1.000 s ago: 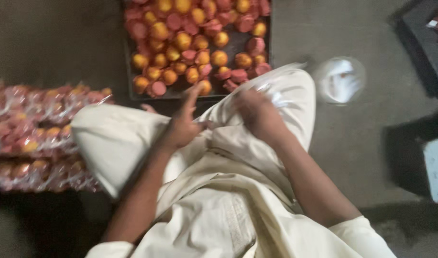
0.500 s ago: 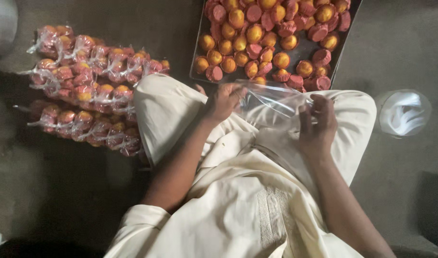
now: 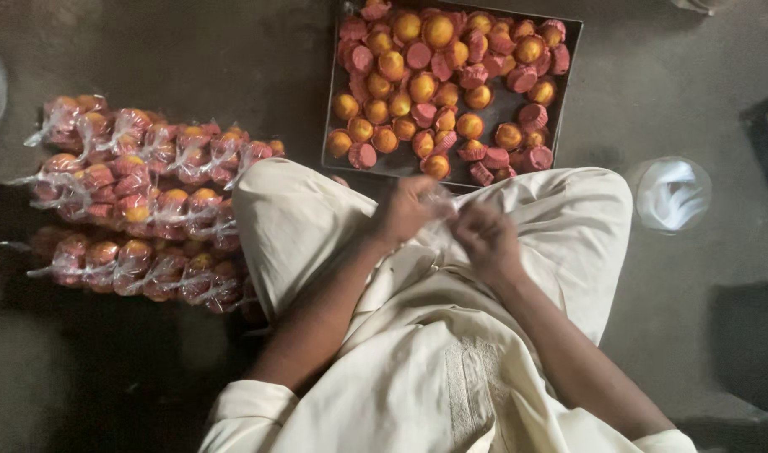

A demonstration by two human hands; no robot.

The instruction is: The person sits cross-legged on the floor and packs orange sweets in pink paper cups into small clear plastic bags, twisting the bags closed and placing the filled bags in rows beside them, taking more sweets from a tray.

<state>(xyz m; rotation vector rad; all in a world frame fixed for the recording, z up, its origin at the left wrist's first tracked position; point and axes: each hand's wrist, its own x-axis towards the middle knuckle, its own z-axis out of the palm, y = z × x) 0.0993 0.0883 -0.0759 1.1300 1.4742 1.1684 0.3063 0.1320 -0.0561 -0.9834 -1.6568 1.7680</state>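
- The left hand (image 3: pixel 409 210) and the right hand (image 3: pixel 485 239) meet over the lap, both with fingers curled and pinching a thin clear plastic bag (image 3: pixel 443 205) that lies crumpled between them, just below the near edge of the tray.
- The bag is see-through, wrinkled and shiny; whether anything is inside it cannot be told.
- The dark metal tray (image 3: pixel 568 50) is rectangular and sits on the floor just beyond the knees, filled with small round cakes (image 3: pixel 438 32) with orange-yellow tops in pleated pink-red paper cups, some tipped on their sides.
- To the person's left lie packed bags of cakes (image 3: pixel 141 193), stacked in rows, each a clear glossy pack with a twisted, knotted end.
- To the right, near the knee, stands a round clear container (image 3: pixel 673 195) holding white crumpled stuff.
- The clothing (image 3: pixel 434 369) is cream cloth, loose and creased.
- The floor (image 3: pixel 191 50) is dull grey-brown and rough.
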